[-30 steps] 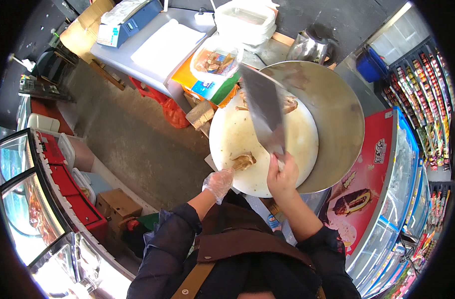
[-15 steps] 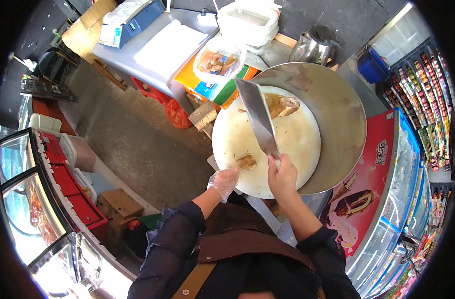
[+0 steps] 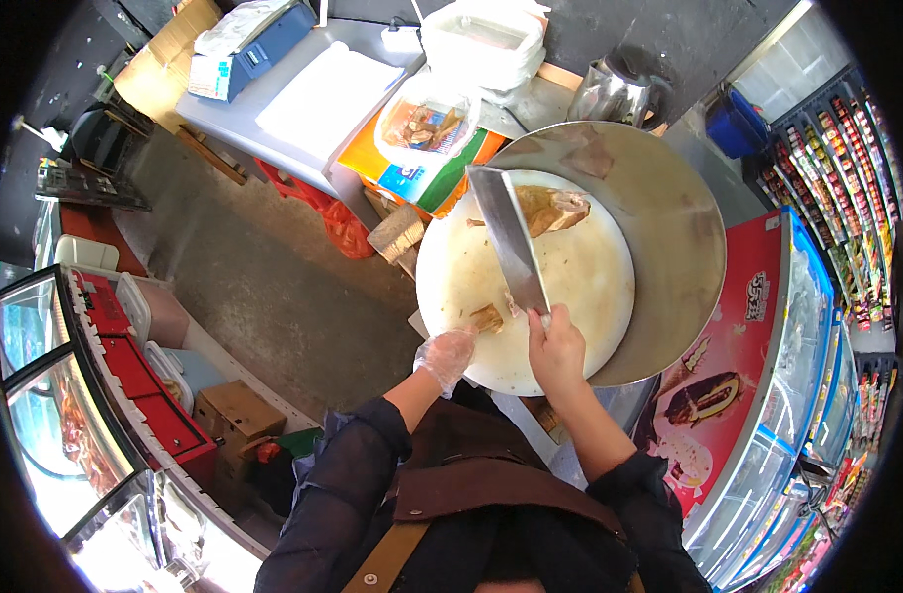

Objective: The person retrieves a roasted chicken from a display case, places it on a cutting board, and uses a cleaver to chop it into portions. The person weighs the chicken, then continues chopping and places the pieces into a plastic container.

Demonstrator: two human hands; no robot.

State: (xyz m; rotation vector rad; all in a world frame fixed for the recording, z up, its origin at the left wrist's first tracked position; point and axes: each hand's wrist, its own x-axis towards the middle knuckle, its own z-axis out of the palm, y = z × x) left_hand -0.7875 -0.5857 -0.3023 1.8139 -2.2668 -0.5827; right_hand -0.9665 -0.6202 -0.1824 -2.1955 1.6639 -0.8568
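On the round white chopping board [image 3: 592, 326], my right hand [image 3: 558, 348] grips the handle of a broad cleaver [image 3: 511, 232]. The blade points away from me, tilted slightly left. My left hand [image 3: 446, 356], in a clear plastic glove, has its fingers closed on the near end of a small brown chunk of cooked meat [image 3: 486, 318] at the board's near left. Just left of the cleaver's lower blade lies a small pale scrap [image 3: 514, 306]. Beyond the blade, partly hidden by it, rests a larger piece of cooked poultry [image 3: 555, 210].
A large round metal pan [image 3: 674, 247] surrounds the board's right side. Past the board, a plastic-lined bowl [image 3: 427, 128] of meat pieces sits on a colourful package. A kettle [image 3: 615, 94], a blue scale [image 3: 254, 54] and a grey table [image 3: 214, 109] stand farther off; a red freezer [image 3: 743, 326] is at right.
The view has shifted slightly. A small pale scrap now shows beside the cleaver's lower blade. Both hands keep nearly the same place and hold.
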